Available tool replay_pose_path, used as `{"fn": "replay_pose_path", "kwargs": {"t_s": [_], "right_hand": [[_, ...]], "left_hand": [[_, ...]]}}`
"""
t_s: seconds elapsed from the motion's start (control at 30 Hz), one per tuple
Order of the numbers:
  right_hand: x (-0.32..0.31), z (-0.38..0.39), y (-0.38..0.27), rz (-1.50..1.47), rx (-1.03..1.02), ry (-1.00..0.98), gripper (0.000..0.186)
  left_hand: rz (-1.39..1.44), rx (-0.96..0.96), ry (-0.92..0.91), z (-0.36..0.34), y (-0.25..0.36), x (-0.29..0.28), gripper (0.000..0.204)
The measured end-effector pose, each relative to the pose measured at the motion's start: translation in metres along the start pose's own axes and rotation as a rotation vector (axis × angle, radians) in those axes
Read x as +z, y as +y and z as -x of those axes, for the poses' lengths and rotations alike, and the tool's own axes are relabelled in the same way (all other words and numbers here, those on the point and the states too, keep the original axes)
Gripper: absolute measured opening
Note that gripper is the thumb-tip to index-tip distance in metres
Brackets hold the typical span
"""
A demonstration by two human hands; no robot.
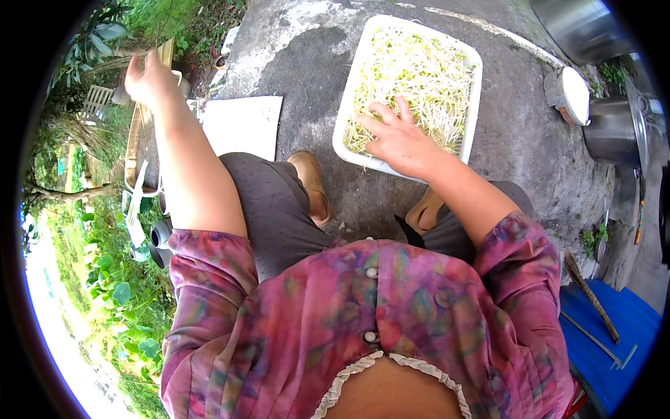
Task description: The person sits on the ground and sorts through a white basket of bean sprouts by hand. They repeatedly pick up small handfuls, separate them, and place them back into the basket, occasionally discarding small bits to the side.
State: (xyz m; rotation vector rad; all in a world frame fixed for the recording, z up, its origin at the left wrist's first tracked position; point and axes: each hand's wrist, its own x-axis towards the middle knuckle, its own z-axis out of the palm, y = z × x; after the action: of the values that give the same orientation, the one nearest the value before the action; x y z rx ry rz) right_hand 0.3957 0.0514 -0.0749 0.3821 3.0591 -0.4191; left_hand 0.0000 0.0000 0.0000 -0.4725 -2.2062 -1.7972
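A white rectangular tray (477, 87) full of bean sprouts (419, 70) sits on the ground in front of me. Over its near part lies my right hand (403, 145), fingers spread and touching the sprouts, closed on nothing. My left arm reaches out to the far left. There my left hand (150, 82) is raised near a brown-rimmed container (132, 143), with a gap between the fingers that show and nothing visible in them. The rest of its fingers are partly hidden. Right of my left forearm, a flat white board (244, 126) lies beside my knee.
Metal pots (614, 133) and a white-topped bucket (572, 98) stand on the right. A stick (592, 297) rests on a blue sheet (621, 321) at the lower right. Leafy plants (118, 293) border the left side. My shoes (310, 185) are close to the tray.
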Motion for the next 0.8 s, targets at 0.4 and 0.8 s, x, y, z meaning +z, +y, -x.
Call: {"fn": "replay_pose_path", "kwargs": {"t_s": [0.4, 0.8], "right_hand": [[0.000, -0.003, 0.008, 0.042, -0.024, -0.009, 0.012], [-0.025, -0.003, 0.035, -0.246, 0.086, 0.542, 0.007]], "left_hand": [[0.106, 0.066, -1.073, 0.096, 0.033, 0.043, 0.024], [-0.011, 0.198, -1.610, 0.178, 0.063, 0.041, 0.018]]}}
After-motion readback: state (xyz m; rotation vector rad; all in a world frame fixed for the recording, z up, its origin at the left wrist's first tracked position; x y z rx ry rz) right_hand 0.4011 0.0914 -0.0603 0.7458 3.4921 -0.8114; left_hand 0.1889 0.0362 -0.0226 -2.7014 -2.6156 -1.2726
